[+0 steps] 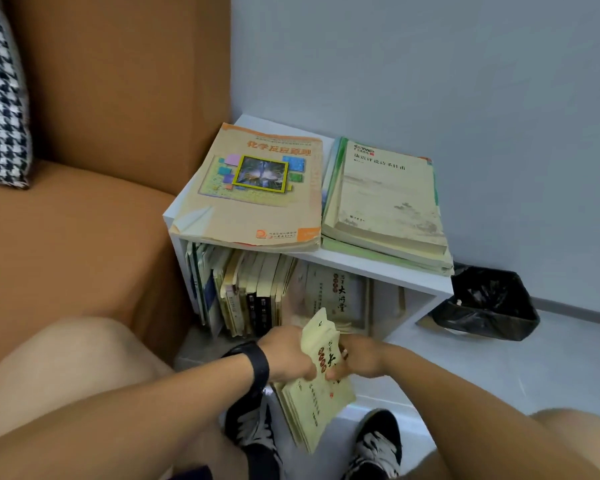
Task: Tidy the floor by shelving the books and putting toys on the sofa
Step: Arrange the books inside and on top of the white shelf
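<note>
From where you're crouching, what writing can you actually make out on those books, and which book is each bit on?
"化学反应原理": red title on the tan textbook on the shelf top.
"康震评说诗圣杜甫": black title on the pale green book beside it; the last characters are uncertain.
"大讲堂": on the cream book leaning inside the shelf.
"大": on the yellow book in both hands; the rest is hidden.
Spines, logos, small print: too blurred.

Home living room, orange sofa (84,209) with houndstooth cushion (0,98), low white bookshelf (378,268) beside it
</note>
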Motion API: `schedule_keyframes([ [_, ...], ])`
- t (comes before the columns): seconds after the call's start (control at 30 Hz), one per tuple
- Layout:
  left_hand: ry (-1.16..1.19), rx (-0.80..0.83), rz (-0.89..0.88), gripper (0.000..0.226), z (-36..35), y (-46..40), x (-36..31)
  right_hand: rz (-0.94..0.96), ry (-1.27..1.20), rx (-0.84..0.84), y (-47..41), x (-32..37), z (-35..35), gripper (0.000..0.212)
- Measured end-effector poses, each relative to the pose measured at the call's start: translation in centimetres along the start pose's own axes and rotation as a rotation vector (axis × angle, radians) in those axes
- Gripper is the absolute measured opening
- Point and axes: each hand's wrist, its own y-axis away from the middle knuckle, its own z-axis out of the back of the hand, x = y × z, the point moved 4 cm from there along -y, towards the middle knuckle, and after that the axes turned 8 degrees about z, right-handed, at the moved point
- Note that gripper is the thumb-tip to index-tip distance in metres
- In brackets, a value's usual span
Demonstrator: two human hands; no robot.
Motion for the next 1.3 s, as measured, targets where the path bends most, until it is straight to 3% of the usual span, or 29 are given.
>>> schedule_keyframes([
  [0.07,-0.049,-0.019,0.037,0.033,-1.3,-0.7,0.3,-0.103,0.289,-0.081,-2.2,-1.5,1.1,0.033],
  [0.13,-0.087,-0.026,0.077,0.034,-2.2,-1.4,0.9,-0.213,0.406,-0.199,-4.3,-2.4,1.9,0.037],
  [0.27,-0.141,-0.069,0.121,0.04,-2.4,-2.8,2.2,-0.205,0.454,-0.312,-7.5,-3.4,1.2,0.055],
  [0.37,-0.14,-0.074,0.122,0.037,-2.1,-3.8,2.5,-0.201,0.443,-0.304,-8.3,-4.5,-0.3,0.081],
  [0.43,-0.137,-0.083,0.118,0.037,-2.0,-4.5,2.7,-0.24,0.48,-0.273,-8.5,-5.3,-1.0,0.085],
  [0.5,-0.156,-0.086,0.126,0.034,-1.8,-4.8,2.6,-0.294,0.531,-0.308,-8.6,-5.4,-1.4,0.079],
  [0.6,-0.193,-0.106,0.154,0.017,-1.4,-5.3,2.6,-0.349,0.652,-0.46,-9.4,-5.2,-0.7,0.053],
  [0.87,-0.177,-0.113,0.198,0.024,-1.1,-6.8,3.6,-0.508,0.271,-0.547,-12.1,-6.5,-2.4,0.083],
  [1.03,-0.123,-0.103,0.212,0.021,-1.3,-7.2,4.0,-0.56,0.206,-0.563,-12.5,-5.9,-2.8,0.076],
  [1.13,-0.032,-0.073,0.241,0.023,-1.1,-7.3,4.5,-0.507,0.058,-0.597,-11.5,-7.1,-1.7,0.06],
  [1.2,0.02,-0.05,0.258,0.033,-0.9,-7.3,4.6,-0.426,-0.047,-0.707,-9.9,-7.7,-1.5,0.053],
  [1.3,0.122,-0.014,0.237,0.057,-0.7,-7.1,4.6,-0.112,-0.1,-0.907,-5.3,-5.5,-2.9,0.051],
])
